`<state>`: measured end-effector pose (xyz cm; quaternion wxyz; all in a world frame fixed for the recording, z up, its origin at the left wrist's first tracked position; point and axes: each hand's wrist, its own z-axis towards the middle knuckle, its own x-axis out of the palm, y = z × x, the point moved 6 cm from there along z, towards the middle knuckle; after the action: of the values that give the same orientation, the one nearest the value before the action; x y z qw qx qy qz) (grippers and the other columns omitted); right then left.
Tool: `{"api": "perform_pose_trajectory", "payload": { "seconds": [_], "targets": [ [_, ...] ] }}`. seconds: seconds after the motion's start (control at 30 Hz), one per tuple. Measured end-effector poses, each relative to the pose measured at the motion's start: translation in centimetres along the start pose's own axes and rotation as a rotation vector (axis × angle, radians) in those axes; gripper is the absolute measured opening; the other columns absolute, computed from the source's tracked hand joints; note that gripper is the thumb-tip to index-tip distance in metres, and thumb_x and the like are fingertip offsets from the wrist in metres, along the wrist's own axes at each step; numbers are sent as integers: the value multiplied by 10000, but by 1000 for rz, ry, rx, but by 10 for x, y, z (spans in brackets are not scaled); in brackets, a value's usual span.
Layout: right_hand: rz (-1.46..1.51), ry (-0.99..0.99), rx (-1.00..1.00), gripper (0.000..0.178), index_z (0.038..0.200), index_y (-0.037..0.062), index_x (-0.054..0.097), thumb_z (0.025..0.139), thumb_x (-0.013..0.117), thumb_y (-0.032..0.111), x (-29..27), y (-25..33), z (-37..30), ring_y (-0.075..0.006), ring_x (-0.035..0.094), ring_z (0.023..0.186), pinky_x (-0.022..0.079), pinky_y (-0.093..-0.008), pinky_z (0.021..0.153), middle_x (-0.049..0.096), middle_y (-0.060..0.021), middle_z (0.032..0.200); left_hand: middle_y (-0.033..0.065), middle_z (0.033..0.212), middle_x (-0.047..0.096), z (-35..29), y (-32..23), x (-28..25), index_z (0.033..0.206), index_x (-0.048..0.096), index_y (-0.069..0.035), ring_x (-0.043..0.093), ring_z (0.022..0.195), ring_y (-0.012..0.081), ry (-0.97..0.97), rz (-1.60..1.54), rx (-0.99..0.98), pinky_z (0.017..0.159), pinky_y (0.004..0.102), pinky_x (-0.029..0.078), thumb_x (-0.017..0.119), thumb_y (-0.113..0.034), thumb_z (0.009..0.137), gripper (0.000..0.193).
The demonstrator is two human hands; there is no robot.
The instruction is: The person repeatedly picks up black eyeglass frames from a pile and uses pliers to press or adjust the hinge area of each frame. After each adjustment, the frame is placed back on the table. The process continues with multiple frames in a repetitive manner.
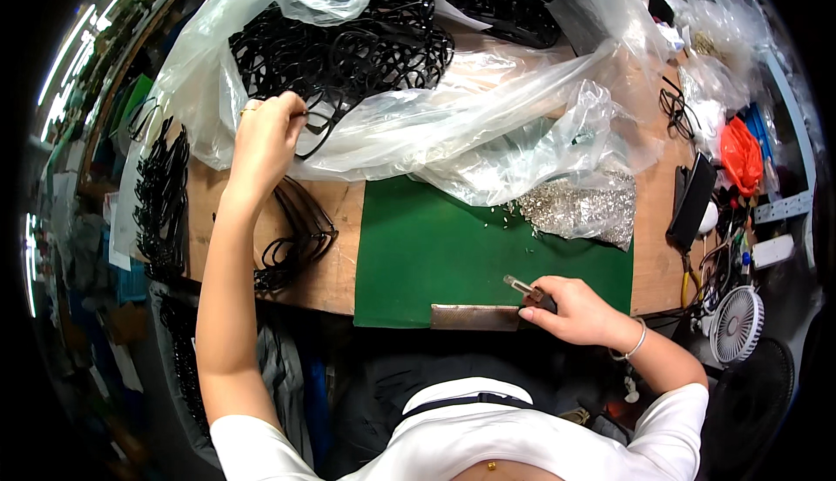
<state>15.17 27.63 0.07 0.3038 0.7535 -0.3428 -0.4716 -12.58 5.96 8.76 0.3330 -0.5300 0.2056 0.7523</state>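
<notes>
My left hand (272, 128) reaches over the front of a large clear plastic bag (348, 163), its fingers pinched on a thin black strap (324, 137). That strap hangs in a loop beside a tangled heap of black straps (348, 54) inside the bag. My right hand (575, 309) is closed around a small dark-handled tool with a metal tip (520, 285), whose exact kind I cannot make out. It is over the front edge of a green mat (435, 255), beside a flat metal strip (475, 317). Small silvery metal pieces (583, 207) spill from a clear bag onto the mat.
Bundles of black straps lie on the wooden table (340, 211) left of the mat (300, 237) and at its left edge (163, 194). To the right are a black box-shaped object (692, 202), yellow-handled pliers (688, 281), a red plastic bag (741, 154) and a white fan (737, 326).
</notes>
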Motion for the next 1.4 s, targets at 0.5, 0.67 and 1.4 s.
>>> {"api": "perform_pose_trajectory", "payload": {
  "seconds": [0.5, 0.67, 1.4],
  "targets": [
    [-471, -349, -109, 358, 987, -15, 486, 698, 630, 140, -12, -7, -10, -308, 532, 767, 435, -386, 675, 493, -150, 927, 184, 703, 547, -132, -123, -54, 1130, 270, 20, 525, 429, 198, 59, -1774, -887, 373, 283, 465, 372, -125, 892, 296],
    [-314, -394, 25, 147, 822, 11, 514, 709, 594, 60, -31, -39, 17, -328, 533, 728, 426, -381, 640, 531, -153, 737, 199, 932, 579, -147, -167, 7, 1241, 190, -27, 551, 606, 104, 200, -1502, -892, 574, 208, 478, 617, 89, 684, 712],
    [-239, -297, 79, 154, 767, -18, 514, 747, 591, 115, -20, -29, 26, -350, 547, 733, 431, -403, 636, 554, -186, 759, 217, 1127, 476, -146, -200, 31, 1339, 28, -53, 557, 801, 116, 176, -1647, -431, 736, 222, 452, 604, 121, 695, 881]
  ]
}}
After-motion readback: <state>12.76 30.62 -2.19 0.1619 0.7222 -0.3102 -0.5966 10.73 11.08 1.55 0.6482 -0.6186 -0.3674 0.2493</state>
